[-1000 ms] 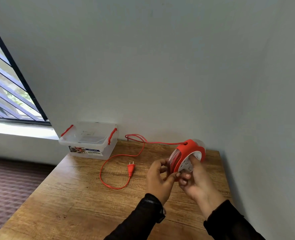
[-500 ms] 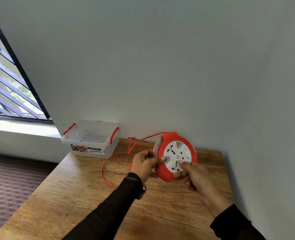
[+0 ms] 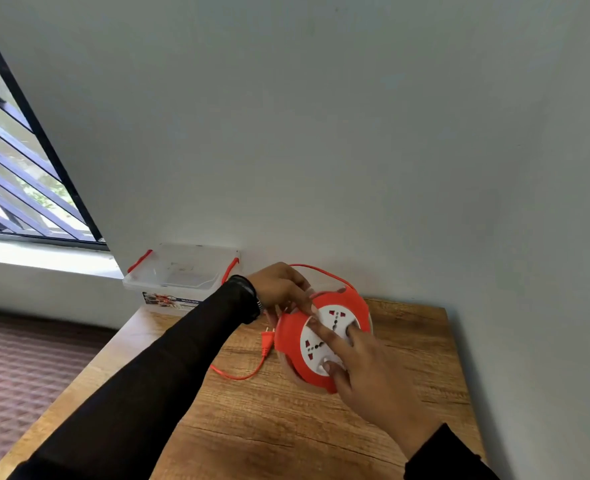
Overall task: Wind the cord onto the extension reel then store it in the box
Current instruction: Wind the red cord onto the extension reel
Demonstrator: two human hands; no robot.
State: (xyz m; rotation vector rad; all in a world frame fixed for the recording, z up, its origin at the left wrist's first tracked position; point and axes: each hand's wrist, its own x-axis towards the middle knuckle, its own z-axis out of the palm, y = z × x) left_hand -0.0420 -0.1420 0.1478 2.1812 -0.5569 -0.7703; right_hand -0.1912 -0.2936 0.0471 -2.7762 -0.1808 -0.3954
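Note:
A red extension reel [image 3: 290, 336] with a white socket face is held tilted over the wooden table [image 3: 286, 427], face toward me. My right hand [image 3: 366, 372] presses its fingers onto the white face and grips the lower rim. My left hand [image 3: 279, 285] grips the reel's upper left edge from behind. The red cord [image 3: 318, 270] arcs over the reel's top; a loose length lies on the table and ends in a red plug [image 3: 267, 339] just left of the reel. The clear plastic box [image 3: 179, 275] with red handles sits lidless at the table's back left corner.
White walls close in behind the table and along its right side. A barred window [image 3: 16, 188] and its sill are at the left. Brown patterned floor [image 3: 20, 368] lies below the table's left edge.
The reel turned from edge-on to face toward me. My left hand shifted from the reel's front to its upper left edge. Less loose cord lies on the table, and the plug sits closer to the reel.

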